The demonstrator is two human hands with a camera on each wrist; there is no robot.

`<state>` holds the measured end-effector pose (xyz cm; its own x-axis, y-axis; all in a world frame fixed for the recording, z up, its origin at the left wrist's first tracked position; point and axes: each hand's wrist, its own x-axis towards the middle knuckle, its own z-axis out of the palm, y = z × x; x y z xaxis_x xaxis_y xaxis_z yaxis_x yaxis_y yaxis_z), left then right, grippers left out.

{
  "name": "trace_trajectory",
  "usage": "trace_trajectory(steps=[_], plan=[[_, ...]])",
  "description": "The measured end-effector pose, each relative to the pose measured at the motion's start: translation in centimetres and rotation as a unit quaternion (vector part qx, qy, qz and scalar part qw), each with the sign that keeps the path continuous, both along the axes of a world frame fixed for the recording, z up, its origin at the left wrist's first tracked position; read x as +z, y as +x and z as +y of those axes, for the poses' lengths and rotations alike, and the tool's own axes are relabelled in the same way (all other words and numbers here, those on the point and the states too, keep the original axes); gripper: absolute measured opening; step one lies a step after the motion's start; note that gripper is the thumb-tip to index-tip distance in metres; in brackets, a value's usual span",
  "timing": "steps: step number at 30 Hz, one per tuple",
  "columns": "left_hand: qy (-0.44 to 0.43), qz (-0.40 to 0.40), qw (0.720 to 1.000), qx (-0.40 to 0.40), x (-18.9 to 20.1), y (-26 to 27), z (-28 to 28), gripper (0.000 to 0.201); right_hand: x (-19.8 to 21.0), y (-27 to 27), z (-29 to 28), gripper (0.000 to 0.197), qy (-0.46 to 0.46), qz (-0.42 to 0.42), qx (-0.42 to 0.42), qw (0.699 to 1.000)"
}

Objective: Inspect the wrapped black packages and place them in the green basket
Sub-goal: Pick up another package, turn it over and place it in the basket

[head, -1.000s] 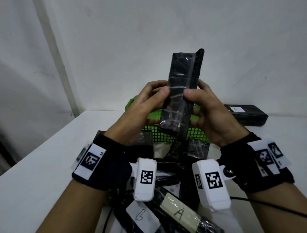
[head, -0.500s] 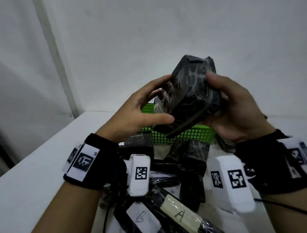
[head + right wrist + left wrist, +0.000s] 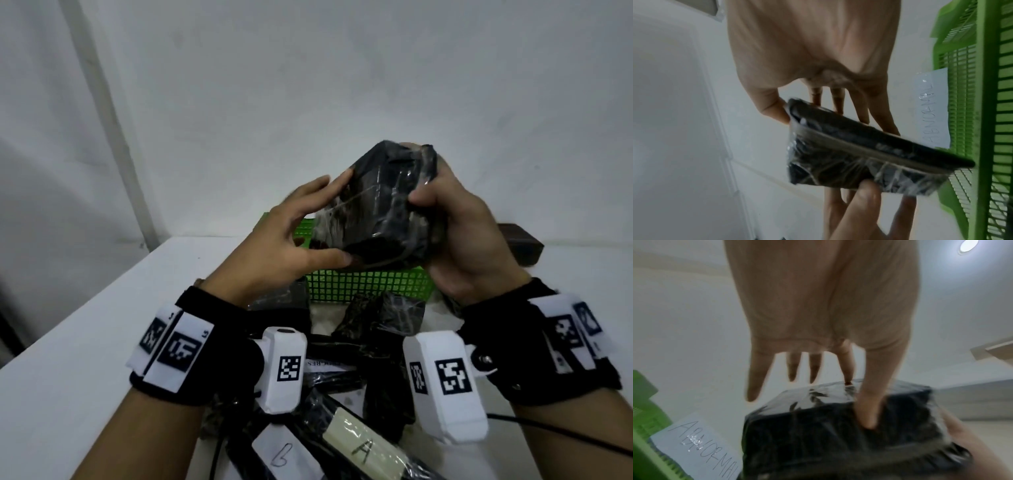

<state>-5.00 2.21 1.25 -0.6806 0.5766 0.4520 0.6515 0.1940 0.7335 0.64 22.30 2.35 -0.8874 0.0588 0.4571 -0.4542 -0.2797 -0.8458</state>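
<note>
A black package (image 3: 383,205) wrapped in clear film is held in the air over the near wall of the green basket (image 3: 366,284). My left hand (image 3: 337,219) pinches its left end, thumb underneath and index finger on top; the other fingers stick out straight. My right hand (image 3: 435,205) grips its right end, thumb in front and fingers behind. In the left wrist view the package (image 3: 838,426) lies under the thumb and index finger of my left hand (image 3: 857,402). In the right wrist view my right hand (image 3: 830,121) holds the package (image 3: 859,155) beside the basket (image 3: 986,113).
Several more wrapped black packages (image 3: 380,318) lie piled on the white table (image 3: 78,342) in front of the basket, two with paper labels "A" (image 3: 363,448) and "b" (image 3: 284,455). A dark box (image 3: 520,246) sits at the back right. A paper marked "ABNORMAL" (image 3: 933,110) is beside the basket.
The package stood upright on end between both hands; it has since been turned over and tilted, showing a broad face. My left fingers have spread, and my right hand has shifted round its right end.
</note>
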Motion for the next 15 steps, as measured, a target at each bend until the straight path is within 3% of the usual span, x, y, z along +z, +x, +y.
trace_trajectory(steps=[2, 4, 9, 12, 15], plan=[[0.016, -0.002, 1.000, 0.026, 0.1, 0.3, 0.4, 0.081, 0.0, -0.1, -0.2, 0.051, 0.038, 0.039, -0.039, 0.998], [0.074, -0.068, 0.995, -0.012, 0.3, 0.6, 0.5, 0.077, 0.1, 0.1, -0.4, 0.045, 0.053, 0.069, -0.047, 0.995], [0.196, -0.251, 0.944, -0.087, 0.8, 0.6, 0.2, 0.041, 0.3, 0.8, -0.2, 0.028, 0.051, 0.060, -0.019, 0.997], [0.221, -0.204, 0.954, -0.020, 0.1, 0.8, 1.5, 0.038, -0.1, 0.4, -0.9, 0.021, 0.106, 0.065, -0.036, 0.992], [0.238, -0.180, 0.954, -0.002, -0.5, 0.5, 2.0, 0.038, -0.5, -0.1, -1.3, 0.039, 0.125, 0.062, -0.083, 0.987]])
